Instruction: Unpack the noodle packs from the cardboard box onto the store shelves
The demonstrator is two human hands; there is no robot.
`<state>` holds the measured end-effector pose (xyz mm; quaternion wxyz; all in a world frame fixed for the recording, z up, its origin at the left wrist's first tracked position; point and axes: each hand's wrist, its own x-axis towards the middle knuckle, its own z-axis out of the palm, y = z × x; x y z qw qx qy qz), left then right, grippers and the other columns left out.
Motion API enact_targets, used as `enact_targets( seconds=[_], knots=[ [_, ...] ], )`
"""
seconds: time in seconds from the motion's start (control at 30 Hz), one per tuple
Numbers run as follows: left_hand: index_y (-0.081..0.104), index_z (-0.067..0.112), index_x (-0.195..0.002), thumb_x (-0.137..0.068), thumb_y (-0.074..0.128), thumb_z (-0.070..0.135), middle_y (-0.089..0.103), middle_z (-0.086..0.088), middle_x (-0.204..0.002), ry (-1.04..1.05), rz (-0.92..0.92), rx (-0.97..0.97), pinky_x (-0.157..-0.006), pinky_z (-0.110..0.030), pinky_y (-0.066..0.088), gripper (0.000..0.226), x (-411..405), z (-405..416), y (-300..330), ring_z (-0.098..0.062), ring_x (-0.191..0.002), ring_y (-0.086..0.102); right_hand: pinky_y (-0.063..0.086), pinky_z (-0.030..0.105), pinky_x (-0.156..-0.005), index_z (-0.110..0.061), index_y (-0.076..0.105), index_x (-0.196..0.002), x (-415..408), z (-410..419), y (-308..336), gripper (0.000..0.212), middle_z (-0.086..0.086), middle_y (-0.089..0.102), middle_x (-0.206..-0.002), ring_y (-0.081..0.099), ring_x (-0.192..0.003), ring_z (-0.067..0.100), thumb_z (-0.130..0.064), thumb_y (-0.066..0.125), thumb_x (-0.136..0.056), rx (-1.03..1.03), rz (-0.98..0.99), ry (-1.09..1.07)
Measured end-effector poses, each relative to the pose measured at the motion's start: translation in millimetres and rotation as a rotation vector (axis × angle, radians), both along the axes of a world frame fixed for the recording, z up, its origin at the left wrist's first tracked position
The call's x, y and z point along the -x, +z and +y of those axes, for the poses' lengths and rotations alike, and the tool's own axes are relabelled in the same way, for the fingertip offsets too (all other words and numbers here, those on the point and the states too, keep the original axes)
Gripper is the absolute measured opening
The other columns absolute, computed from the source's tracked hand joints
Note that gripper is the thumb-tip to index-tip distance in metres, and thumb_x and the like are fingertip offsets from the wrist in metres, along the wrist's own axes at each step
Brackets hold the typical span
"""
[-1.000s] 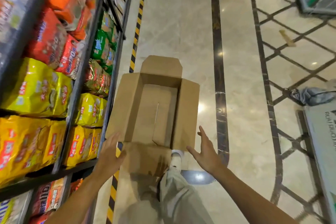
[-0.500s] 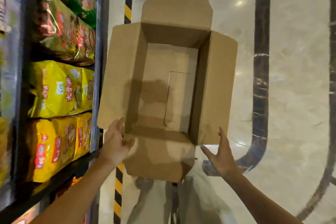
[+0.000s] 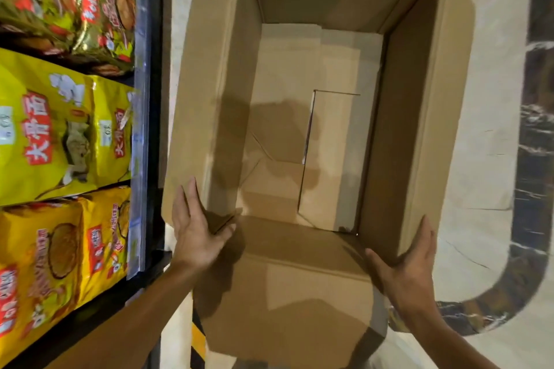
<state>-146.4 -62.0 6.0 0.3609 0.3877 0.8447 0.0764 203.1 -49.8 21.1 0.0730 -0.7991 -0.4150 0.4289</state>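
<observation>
1. The cardboard box [image 3: 314, 129] stands open on the floor [image 3: 494, 99], just beside the store shelves [image 3: 147, 129]. I look straight down into it and I see only its bare bottom; no noodle pack is inside.
2. The noodle packs [image 3: 57, 135] that I can see are on the shelves at the left, yellow ones in the middle and below, a gold-green one above. I judge the unpacking is finished or nearly so.
3. My left hand [image 3: 196, 234] lies on the near-left corner of the box, fingers flat along the left flap [image 3: 195, 99] and the thumb on the folded corner. It is spread, not clamped.
4. My right hand [image 3: 410, 266] cups the near-right corner under the right flap [image 3: 434, 99], fingers straight against the outside and the thumb apart. It grips nothing.
5. What could go wrong: both hands press only on loose flaps. If I lift from here, the flaps may bend and the box may slip or tilt.
6. The box is close to the shelf edge, so a swing to the left could knock the front packs down.
7. The near flap [image 3: 284, 293] hangs toward my legs and could catch them.
</observation>
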Motion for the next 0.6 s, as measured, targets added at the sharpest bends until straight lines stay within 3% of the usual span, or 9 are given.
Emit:
enact_targets(
  seconds=[0.2,0.27,0.3,0.37,0.43,0.47,0.53,0.6],
  knots=[
    [0.008,0.046,-0.153,-0.072,0.085,0.012,0.03,0.007,-0.158,0.086,-0.054,-0.187,-0.119,-0.045,0.029,0.117,3.7,6.7,-22.7,-0.016,-0.145,0.03,0.036,0.052,-0.115,-0.055,0.002,-0.151,-4.9,-0.5,-21.1,0.119,-0.006,0.034,-0.158,0.039,-0.14,0.029,-0.013,0.084,-0.076,-0.012,0.042,-0.027],
    [0.011,0.047,-0.153,-0.079,0.078,0.007,0.039,0.008,-0.153,0.083,-0.04,-0.205,-0.114,-0.038,0.035,0.107,0.7,5.4,-23.6,-0.015,-0.133,0.046,0.041,0.051,-0.11,-0.061,0.0,-0.149,-7.5,0.5,-21.6,0.114,-0.007,0.037,-0.156,0.045,-0.135,0.031,-0.013,0.078,-0.081,-0.005,0.049,0.009],
    [0.012,0.047,-0.152,-0.083,0.074,0.006,0.044,0.009,-0.149,0.069,-0.038,-0.212,-0.107,-0.034,0.04,0.102,-0.6,3.0,-22.9,-0.013,-0.118,0.056,0.044,0.049,-0.107,-0.063,-0.001,-0.148,-9.2,0.3,-21.2,0.111,-0.007,0.038,-0.156,0.047,-0.132,0.031,-0.015,0.075,-0.083,-0.002,0.06,0.03],
    [0.014,0.05,-0.151,-0.088,0.068,0.005,0.055,0.009,-0.133,0.072,-0.067,-0.21,-0.095,-0.029,0.044,0.095,-3.7,2.2,-18.2,-0.01,-0.093,0.058,0.052,0.038,-0.091,-0.064,-0.002,-0.147,-11.1,1.0,-16.9,0.105,-0.006,0.042,-0.153,0.053,-0.123,0.029,-0.015,0.07,-0.088,-0.002,0.096,0.063],
    [0.017,0.051,-0.151,-0.091,0.064,0.005,0.062,0.006,-0.116,0.108,-0.105,-0.185,-0.093,-0.029,0.046,0.089,-5.1,4.0,-13.0,-0.009,-0.087,0.06,0.047,0.021,-0.074,-0.062,-0.001,-0.149,-13.5,2.2,-11.8,0.104,-0.005,0.05,-0.145,0.057,-0.108,0.024,-0.009,0.066,-0.089,-0.003,0.116,0.084],
    [0.018,0.051,-0.15,-0.091,0.063,0.005,0.066,0.001,-0.105,0.121,-0.099,-0.168,-0.088,-0.03,0.048,0.087,-5.6,4.9,-10.5,-0.009,-0.077,0.061,0.045,0.02,-0.071,-0.061,0.0,-0.149,-13.9,4.3,-8.3,0.104,-0.005,0.053,-0.139,0.057,-0.102,0.023,-0.005,0.065,-0.089,0.0,0.12,0.082],
    [0.021,0.052,-0.149,-0.092,0.063,0.007,0.07,-0.014,-0.09,0.132,-0.089,-0.133,-0.078,-0.033,0.053,0.084,-5.8,7.2,-4.0,-0.022,-0.064,0.064,0.045,0.028,-0.075,-0.058,0.003,-0.15,-13.2,10.5,1.8,0.104,-0.004,0.056,-0.13,0.056,-0.097,0.023,0.001,0.062,-0.088,0.012,0.118,0.075],
    [0.024,0.046,-0.15,-0.091,0.063,0.006,0.072,-0.013,-0.095,0.143,-0.105,-0.13,-0.082,-0.03,0.051,0.081,-7.0,10.6,6.5,-0.023,-0.071,0.066,0.045,0.032,-0.082,-0.055,0.006,-0.152,-12.6,18.0,15.7,0.102,-0.002,0.059,-0.123,0.057,-0.096,0.024,0.004,0.058,-0.087,0.006,0.123,0.07]
  ],
)
